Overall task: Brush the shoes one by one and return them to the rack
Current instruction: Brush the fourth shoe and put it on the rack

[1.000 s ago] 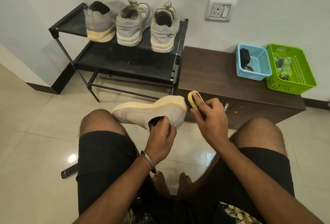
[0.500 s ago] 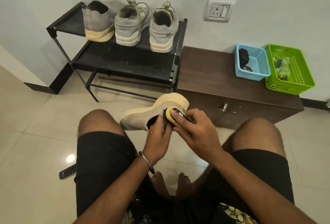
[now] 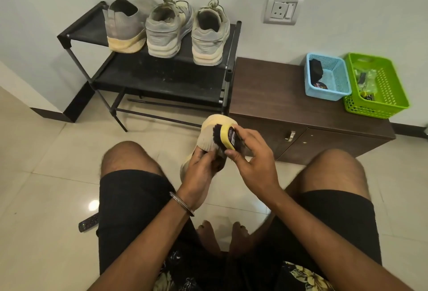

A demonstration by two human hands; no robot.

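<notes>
Right now the person sits low on the tiled floor (image 3: pixel 41 163), knees apart, with one pale knit shoe (image 3: pixel 209 139) held up between them. The left hand (image 3: pixel 201 170) grips the shoe at its opening, fingers curled round the collar, and a metal bangle (image 3: pixel 181 203) sits on that wrist. The shoe points away from the person, its yellowed sole edge showing at the far end. The right hand (image 3: pixel 250 161) holds a yellow-backed brush (image 3: pixel 228 135), fingers wrapped over the top of it and thumb along the near side; the dark bristles are pressed against the shoe's upper, on its right flank.

Behind, against the wall, stands the black rack (image 3: pixel 162 75). On its top shelf three shoes stand heels outward: a grey knit shoe (image 3: pixel 124 29) at the left that matches the one in hand, then a pair of grey lace-up trainers (image 3: pixel 187 29) side by side, nearly touching. The lower shelf shows only dust marks.

Just right of the rack is a low dark wooden bench (image 3: pixel 278 96) with cupboard doors. At its far right end a blue basket (image 3: pixel 340 86) holds something black, and a green basket (image 3: pixel 391 96) touches it, filled with small items I cannot make out. A wall socket (image 3: pixel 283 9) is above. A remote control (image 3: pixel 89 222) lies on the floor by the person's left thigh
</notes>
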